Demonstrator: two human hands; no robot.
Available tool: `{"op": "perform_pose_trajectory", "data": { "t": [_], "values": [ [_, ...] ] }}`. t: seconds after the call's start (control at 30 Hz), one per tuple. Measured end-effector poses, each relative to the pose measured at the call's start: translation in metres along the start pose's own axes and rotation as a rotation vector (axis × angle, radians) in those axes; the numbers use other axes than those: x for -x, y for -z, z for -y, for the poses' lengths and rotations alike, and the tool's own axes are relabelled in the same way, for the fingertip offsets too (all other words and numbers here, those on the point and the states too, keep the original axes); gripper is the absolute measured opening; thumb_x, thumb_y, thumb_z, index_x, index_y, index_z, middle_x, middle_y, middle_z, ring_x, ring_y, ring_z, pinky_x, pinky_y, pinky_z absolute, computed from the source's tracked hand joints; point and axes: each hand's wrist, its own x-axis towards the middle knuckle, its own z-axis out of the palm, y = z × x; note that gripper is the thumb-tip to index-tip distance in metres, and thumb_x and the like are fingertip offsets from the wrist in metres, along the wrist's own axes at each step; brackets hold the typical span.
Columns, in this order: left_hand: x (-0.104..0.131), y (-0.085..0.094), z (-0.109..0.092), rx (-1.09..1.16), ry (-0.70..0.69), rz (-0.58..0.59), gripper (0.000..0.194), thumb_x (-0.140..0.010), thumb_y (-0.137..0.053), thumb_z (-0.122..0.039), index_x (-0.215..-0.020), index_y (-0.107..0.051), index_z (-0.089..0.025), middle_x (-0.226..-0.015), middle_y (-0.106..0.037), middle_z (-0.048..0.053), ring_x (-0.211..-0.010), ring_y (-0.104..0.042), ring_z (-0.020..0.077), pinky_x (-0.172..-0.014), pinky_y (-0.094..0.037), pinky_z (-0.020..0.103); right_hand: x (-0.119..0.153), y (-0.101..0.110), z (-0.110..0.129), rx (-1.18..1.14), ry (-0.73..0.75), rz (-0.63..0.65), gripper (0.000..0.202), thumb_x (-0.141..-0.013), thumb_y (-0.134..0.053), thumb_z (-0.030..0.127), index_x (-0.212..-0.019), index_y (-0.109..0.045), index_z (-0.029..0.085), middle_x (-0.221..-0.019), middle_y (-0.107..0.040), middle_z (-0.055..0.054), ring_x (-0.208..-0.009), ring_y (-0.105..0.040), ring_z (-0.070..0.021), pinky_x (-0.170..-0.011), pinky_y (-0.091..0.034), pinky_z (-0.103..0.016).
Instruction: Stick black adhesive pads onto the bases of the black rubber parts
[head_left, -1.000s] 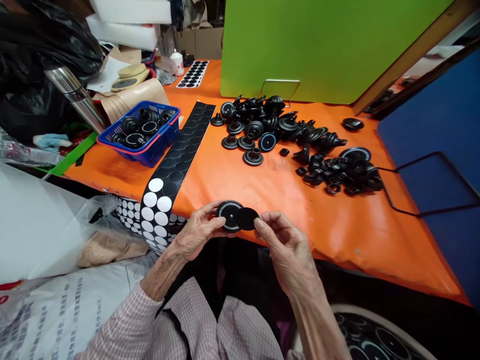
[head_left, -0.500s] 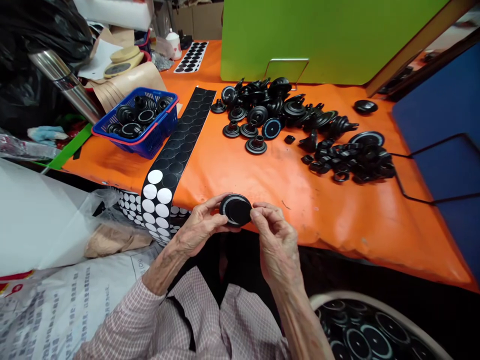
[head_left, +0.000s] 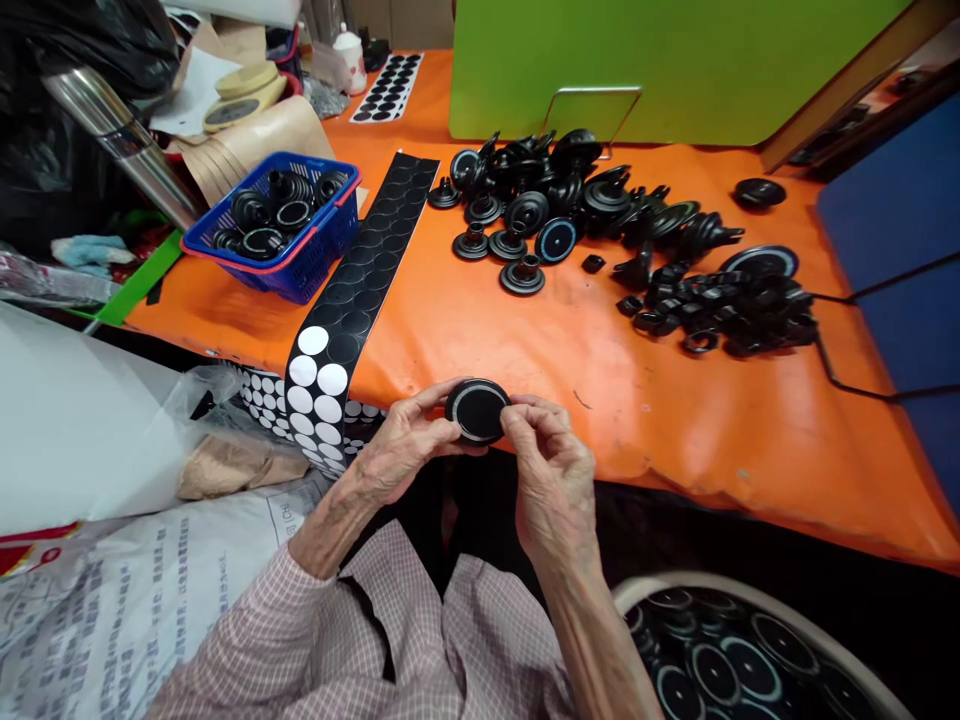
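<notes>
My left hand (head_left: pixel 409 440) is wrapped round the rim of a black plastic disc (head_left: pixel 452 408), just in front of the table edge. A pale ring shows on its upturned face, round a black round sticker (head_left: pixel 480 414). At the disc's right side my right hand (head_left: pixel 551 450) pinches the sticker's edge between thumb and forefinger; the fingertips hide that edge. To the left, a black sticker strip (head_left: pixel 367 270) hangs over the table edge, with bare white circles (head_left: pixel 328 409) at its near end.
A pile of black stemmed discs (head_left: pixel 525 215) and a heap of black nuts (head_left: pixel 720 310) lie on the orange table (head_left: pixel 465 330). A blue basket (head_left: pixel 300 270) holds more black parts. At lower right stands a round tub (head_left: pixel 630 592) of discs. A green board (head_left: pixel 637 70) leans behind.
The sticker, lying off-centre to the right on the disc before, now sits centred within the pale ring. Both hands stay close to the disc. The camera view has shifted slightly.
</notes>
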Motion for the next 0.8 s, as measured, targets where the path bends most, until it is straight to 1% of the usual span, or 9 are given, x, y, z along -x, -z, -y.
{"op": "perform_pose_trajectory", "data": {
  "t": [0.1, 0.23, 0.33, 0.43, 0.57, 0.67, 0.8],
  "values": [
    [0.000, -0.001, -0.001, -0.009, 0.011, -0.016, 0.041, -0.072, -0.070, -0.013, -0.112, -0.068, -0.019, -0.121, -0.064, 0.009, -0.096, -0.066, 0.0226, -0.080, -0.058, 0.039, 0.000, -0.001, -0.002, 0.014, 0.014, -0.001, 0.024, -0.079, -0.064, 0.042, -0.073, -0.064, 0.018, -0.100, -0.054, -0.004, -0.096, -0.056, -0.0180, -0.081, -0.047, -0.031],
    [0.000, -0.001, 0.000, -0.010, 0.012, -0.002, 0.041, -0.073, -0.068, -0.013, -0.113, -0.067, -0.018, -0.119, -0.065, 0.009, -0.096, -0.066, 0.0228, -0.082, -0.058, 0.039, 0.000, -0.003, -0.003, 0.099, 0.046, -0.014, 0.023, -0.080, -0.061, 0.040, -0.073, -0.062, 0.018, -0.099, -0.054, -0.005, -0.095, -0.056, -0.0185, -0.080, -0.048, -0.033],
    [-0.001, 0.001, 0.003, 0.008, 0.007, 0.007, 0.036, -0.077, -0.069, -0.018, -0.113, -0.067, -0.017, -0.117, -0.065, 0.010, -0.097, -0.066, 0.0230, -0.082, -0.058, 0.040, 0.001, -0.004, -0.004, 0.153, 0.076, -0.029, 0.022, -0.082, -0.059, 0.039, -0.074, -0.061, 0.019, -0.097, -0.054, -0.005, -0.091, -0.056, -0.0182, -0.077, -0.049, -0.033],
    [-0.002, 0.002, 0.006, 0.029, 0.000, -0.016, 0.031, -0.079, -0.070, -0.023, -0.110, -0.067, -0.018, -0.116, -0.065, 0.009, -0.096, -0.067, 0.0226, -0.080, -0.059, 0.040, 0.002, -0.006, -0.007, 0.189, 0.116, -0.045, 0.020, -0.084, -0.058, 0.038, -0.075, -0.059, 0.019, -0.094, -0.054, -0.004, -0.089, -0.056, -0.0181, -0.076, -0.049, -0.034],
    [-0.002, 0.002, 0.008, 0.035, -0.002, -0.053, 0.032, -0.076, -0.074, -0.023, -0.107, -0.066, -0.018, -0.114, -0.065, 0.008, -0.094, -0.067, 0.0222, -0.079, -0.060, 0.040, 0.003, -0.010, -0.012, 0.252, 0.196, -0.072, 0.016, -0.086, -0.055, 0.034, -0.078, -0.056, 0.020, -0.092, -0.055, -0.004, -0.087, -0.057, -0.0176, -0.077, -0.049, -0.035],
    [-0.002, 0.002, 0.007, 0.023, -0.017, -0.086, 0.032, -0.074, -0.075, -0.025, -0.104, -0.067, -0.017, -0.111, -0.065, 0.007, -0.094, -0.067, 0.0219, -0.079, -0.060, 0.039, 0.004, -0.012, -0.015, 0.301, 0.262, -0.077, 0.013, -0.088, -0.053, 0.031, -0.080, -0.054, 0.021, -0.093, -0.055, -0.004, -0.091, -0.057, -0.0186, -0.077, -0.049, -0.036],
    [-0.001, 0.001, 0.006, 0.023, -0.033, -0.138, 0.033, -0.071, -0.077, -0.024, -0.101, -0.066, -0.016, -0.103, -0.066, 0.006, -0.092, -0.067, 0.0210, -0.076, -0.060, 0.037, 0.005, -0.014, -0.016, 0.390, 0.384, -0.089, 0.009, -0.090, -0.050, 0.026, -0.082, -0.051, 0.021, -0.091, -0.055, -0.005, -0.091, -0.056, -0.0186, -0.077, -0.049, -0.036]
  ]
}}
